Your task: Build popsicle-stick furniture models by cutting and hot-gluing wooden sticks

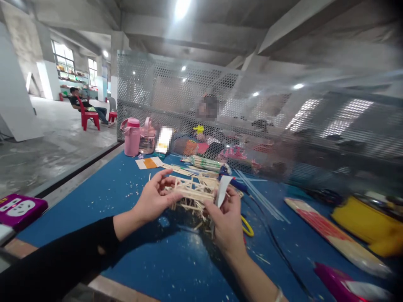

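Note:
My left hand (157, 195) is closed around the left end of a small truss-like frame made of thin wooden sticks (192, 189). At the frame's right end, my right hand (227, 214) grips it between thumb and fingers. A pale whitish strip (223, 189) stands up within the right hand's grip; I cannot tell its material. The frame is held above the table, over a heap of loose sticks and scraps (198, 212). Just behind the right hand lies a blue tool with a cord (236, 183), perhaps a glue gun, partly hidden.
Yellow handles (247, 226) poke out beside my right hand. On the blue table (151, 260) are a pink bottle (132, 138), a packet of sticks (206, 163), clear rods (264, 197) and a long stick bag (333, 235). A perforated metal screen (176, 92) borders the back; a person (91, 107) sits far left.

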### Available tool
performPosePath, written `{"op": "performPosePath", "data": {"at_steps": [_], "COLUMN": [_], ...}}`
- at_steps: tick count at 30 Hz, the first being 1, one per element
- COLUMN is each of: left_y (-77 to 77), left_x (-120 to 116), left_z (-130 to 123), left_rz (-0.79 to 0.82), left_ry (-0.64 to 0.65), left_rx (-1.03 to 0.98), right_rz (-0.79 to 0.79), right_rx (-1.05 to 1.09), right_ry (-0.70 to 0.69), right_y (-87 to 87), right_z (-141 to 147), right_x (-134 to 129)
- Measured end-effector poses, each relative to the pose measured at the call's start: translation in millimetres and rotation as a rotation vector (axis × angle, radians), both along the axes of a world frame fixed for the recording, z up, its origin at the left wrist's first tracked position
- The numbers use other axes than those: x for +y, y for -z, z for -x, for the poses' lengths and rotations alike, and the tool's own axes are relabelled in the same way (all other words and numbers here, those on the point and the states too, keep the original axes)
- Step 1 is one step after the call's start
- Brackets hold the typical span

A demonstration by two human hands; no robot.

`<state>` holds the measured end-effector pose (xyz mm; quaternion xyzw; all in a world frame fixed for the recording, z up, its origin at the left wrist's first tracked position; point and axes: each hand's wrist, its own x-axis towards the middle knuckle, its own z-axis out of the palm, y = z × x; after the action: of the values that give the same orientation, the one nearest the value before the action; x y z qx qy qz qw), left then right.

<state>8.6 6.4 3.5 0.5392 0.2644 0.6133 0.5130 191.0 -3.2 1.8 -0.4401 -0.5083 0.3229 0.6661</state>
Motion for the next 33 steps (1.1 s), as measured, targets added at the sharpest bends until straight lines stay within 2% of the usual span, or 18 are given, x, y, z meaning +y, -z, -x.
{"op": "performPosePath", "data": {"at_steps": [3,8,12,15,19,21,23,25,27,29,31,33], "left_y": [5.7,12.3,19.6,20.1,9.3,2.6,-2.4,-4.9,-4.4,-1.5,2.1,4.9], "left_x": [1,8,15,13,1,-5,-10,-14,-18,-23,-26,-28], "left_z": [1,8,10,9,10,11,9,7,2,-3,-7,-9], "left_rz": [-0.081,-0.16,-0.209,-0.316,-0.481,-0.503,-0.471,-0.437,-0.432,-0.449,-0.47,-0.489], "left_ry": [0.063,-0.015,0.071,0.055,-0.015,-0.079,-0.154,-0.225,-0.273,-0.283,-0.258,-0.216], "left_rx": [0.066,0.254,0.347,0.454,0.548,0.569,0.573,0.598,0.659,0.718,0.737,0.733], "right_rz": [0.037,0.068,0.068,0.034,-0.095,-0.163,-0.274,-0.479,-0.688,-0.816,-0.852,-0.848], "right_rx": [0.028,0.045,0.062,0.018,-0.111,-0.191,-0.325,-0.54,-0.742,-0.9,-1.028,-1.133], "right_ry": [0.018,-0.017,-0.084,-0.104,-0.136,-0.123,0.031,0.25,0.339,0.263,0.169,0.132], "right_y": [-3.1,-4.6,-4.5,-5.4,-8.3,-10.7,-13.4,-15.5,-16.3,-15.7,-14.9,-15.1], "right_z": [-1,3,3,3,3,2,-1,-4,-4,1,9,15], "right_x": [0,-5,-9,-10,-7,-6,-7,-11,-18,-26,-32,-36]}}
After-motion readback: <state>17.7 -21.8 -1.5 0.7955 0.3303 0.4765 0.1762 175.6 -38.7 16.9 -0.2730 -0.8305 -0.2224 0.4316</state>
